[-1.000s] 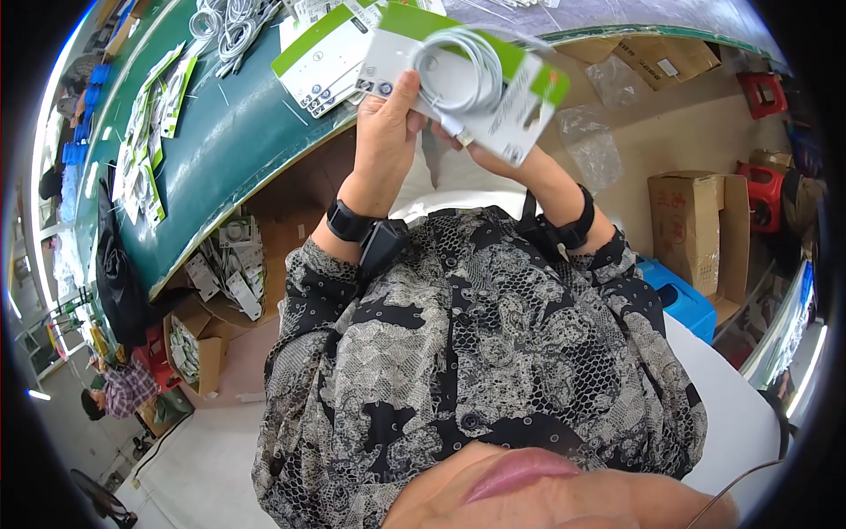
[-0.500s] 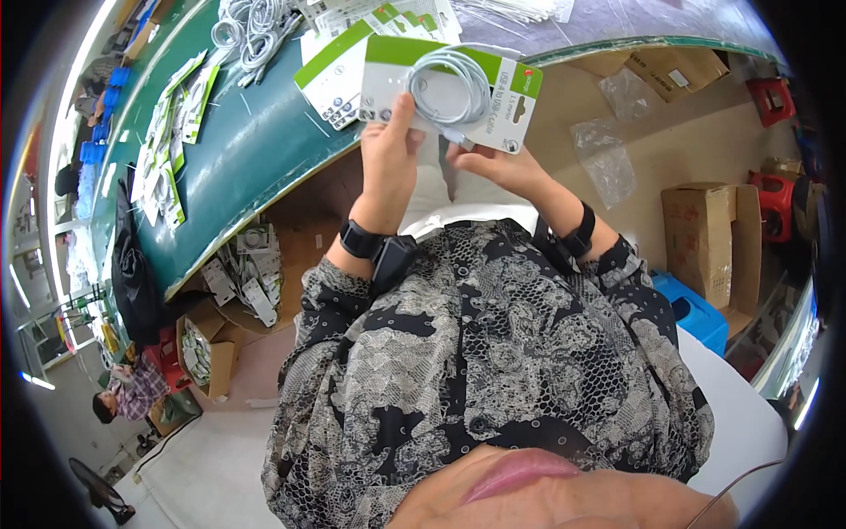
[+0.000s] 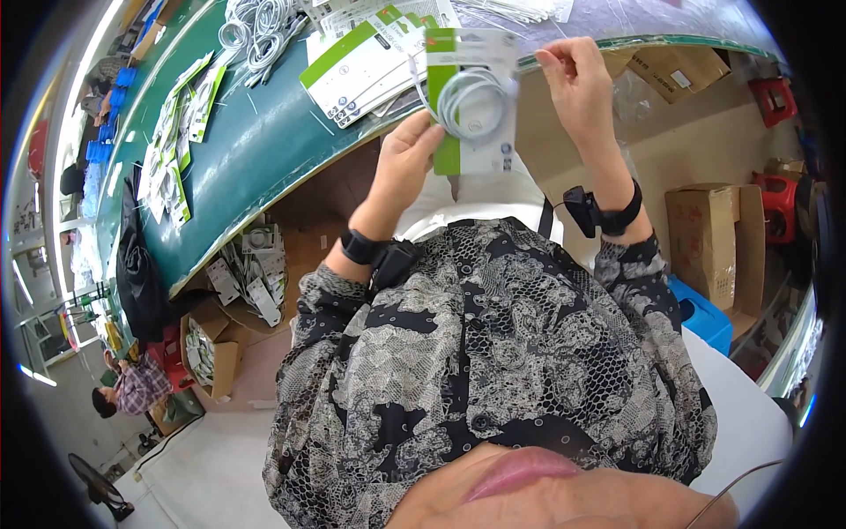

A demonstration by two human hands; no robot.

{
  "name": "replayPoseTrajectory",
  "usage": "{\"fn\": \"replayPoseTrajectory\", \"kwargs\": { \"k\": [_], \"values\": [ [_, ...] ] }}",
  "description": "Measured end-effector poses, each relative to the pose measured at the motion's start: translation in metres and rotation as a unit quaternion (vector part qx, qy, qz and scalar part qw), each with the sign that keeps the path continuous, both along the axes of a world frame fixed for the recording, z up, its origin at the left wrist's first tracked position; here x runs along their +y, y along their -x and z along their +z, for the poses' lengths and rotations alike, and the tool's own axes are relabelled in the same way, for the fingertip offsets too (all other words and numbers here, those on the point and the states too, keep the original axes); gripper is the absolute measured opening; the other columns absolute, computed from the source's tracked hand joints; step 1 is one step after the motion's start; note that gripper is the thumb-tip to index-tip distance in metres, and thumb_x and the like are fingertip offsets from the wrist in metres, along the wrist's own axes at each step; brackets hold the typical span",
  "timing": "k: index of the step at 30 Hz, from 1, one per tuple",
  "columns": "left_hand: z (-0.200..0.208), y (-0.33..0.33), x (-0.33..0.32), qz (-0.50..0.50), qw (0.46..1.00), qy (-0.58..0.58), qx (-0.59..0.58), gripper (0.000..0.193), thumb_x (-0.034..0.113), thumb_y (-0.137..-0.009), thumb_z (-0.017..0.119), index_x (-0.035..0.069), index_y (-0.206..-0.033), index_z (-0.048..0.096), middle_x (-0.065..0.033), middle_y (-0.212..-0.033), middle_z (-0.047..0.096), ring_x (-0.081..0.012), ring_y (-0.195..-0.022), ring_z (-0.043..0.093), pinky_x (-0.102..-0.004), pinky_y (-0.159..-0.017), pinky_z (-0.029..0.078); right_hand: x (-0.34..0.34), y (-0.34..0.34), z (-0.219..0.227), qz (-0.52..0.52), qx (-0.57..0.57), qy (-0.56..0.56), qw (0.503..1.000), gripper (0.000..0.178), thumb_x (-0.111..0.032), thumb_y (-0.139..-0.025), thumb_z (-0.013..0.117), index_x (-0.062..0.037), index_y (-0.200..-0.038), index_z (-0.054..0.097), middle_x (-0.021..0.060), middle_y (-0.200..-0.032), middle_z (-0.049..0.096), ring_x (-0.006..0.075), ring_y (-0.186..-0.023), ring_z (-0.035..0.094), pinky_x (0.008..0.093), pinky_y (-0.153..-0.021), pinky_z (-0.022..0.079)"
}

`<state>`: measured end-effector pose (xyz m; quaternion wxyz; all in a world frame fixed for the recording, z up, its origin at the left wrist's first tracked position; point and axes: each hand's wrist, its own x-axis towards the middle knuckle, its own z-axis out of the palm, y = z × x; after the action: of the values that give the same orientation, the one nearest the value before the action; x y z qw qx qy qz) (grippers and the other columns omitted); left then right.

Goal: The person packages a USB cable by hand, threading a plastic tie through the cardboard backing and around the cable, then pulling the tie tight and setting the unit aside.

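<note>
A green and white packaging card [image 3: 485, 160] is held upright just past the table's front edge. My left hand [image 3: 405, 160] pinches its left side between thumb and fingers. Against the card lies a coiled pale grey cable [image 3: 451, 115], one end of it standing up along the left side. My right hand [image 3: 582, 88] is raised to the right, apart from the card. Its thumb and fingertips are closed together; whatever they hold, if anything, is too small to make out. Left of the card, a stack of similar cards [image 3: 352, 75] lies on the green table [image 3: 291, 141].
Loose grey cables [image 3: 260, 35] and thin white strips [image 3: 511, 12] lie at the back. Carded cables [image 3: 172, 172] are heaped on the left. Below stands a box of carded cables [image 3: 211, 348]. A cardboard box [image 3: 701, 238] and red stool [image 3: 775, 207] stand right. Another person [image 3: 141, 388] sits far left.
The card with its cable has turned from sideways to upright in my left hand. My right hand has let go of it and moved up and to the right.
</note>
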<state>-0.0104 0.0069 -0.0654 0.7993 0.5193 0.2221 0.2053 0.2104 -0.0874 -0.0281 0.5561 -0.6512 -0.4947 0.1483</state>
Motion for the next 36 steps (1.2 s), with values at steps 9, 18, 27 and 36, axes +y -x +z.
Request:
{"fn": "replayPoseTrajectory", "kwargs": {
  "k": [9, 18, 27, 36],
  "values": [
    [-0.008, -0.017, -0.019, 0.129, 0.865, -0.467, 0.132, 0.026, 0.002, -0.091, 0.055, -0.004, -0.116, 0.055, -0.0049, -0.101, 0.063, -0.0139, -0.087, 0.06, -0.0253, -0.075, 0.048, 0.021, 0.068, -0.014, -0.065, -0.161, 0.002, 0.985, 0.035, -0.032, -0.083, 0.068, -0.0007, -0.083, 0.051, 0.014, -0.072, 0.058, 0.0302, -0.068, 0.056, 0.0364, -0.059, 0.044],
    [-0.002, -0.012, -0.013, 0.076, 0.985, 0.115, -0.103, 0.029, 0.011, -0.096, 0.048, -0.002, -0.122, 0.05, -0.0096, -0.112, 0.06, -0.0217, -0.095, 0.063, -0.0334, -0.077, 0.055, 0.007, 0.074, -0.02, -0.009, -0.316, -0.018, 0.949, 0.022, -0.022, -0.083, 0.065, -0.004, -0.081, 0.053, 0.0104, -0.072, 0.058, 0.0291, -0.075, 0.058, 0.04, -0.072, 0.043],
    [-0.011, -0.003, -0.002, 0.012, 0.997, 0.077, 0.026, 0.033, 0.019, -0.099, 0.045, -0.002, -0.125, 0.048, -0.0113, -0.114, 0.059, -0.0205, -0.1, 0.062, -0.0344, -0.082, 0.057, -0.004, 0.051, 0.005, 0.117, -0.374, -0.004, 0.92, 0.017, -0.017, -0.076, 0.069, -0.0085, -0.085, 0.059, 0.0044, -0.092, 0.061, 0.0245, -0.088, 0.056, 0.0376, -0.083, 0.042],
    [0.001, 0.007, -0.025, -0.012, 0.992, 0.106, -0.067, 0.031, 0.019, -0.099, 0.046, -0.003, -0.121, 0.052, -0.0109, -0.115, 0.059, -0.021, -0.101, 0.062, -0.0368, -0.084, 0.056, 0.02, 0.026, 0.024, 0.298, -0.306, -0.076, 0.901, 0.015, -0.011, -0.074, 0.068, -0.0107, -0.088, 0.062, -0.0003, -0.094, 0.06, 0.0217, -0.095, 0.05, 0.0341, -0.09, 0.039]
  ]
}}
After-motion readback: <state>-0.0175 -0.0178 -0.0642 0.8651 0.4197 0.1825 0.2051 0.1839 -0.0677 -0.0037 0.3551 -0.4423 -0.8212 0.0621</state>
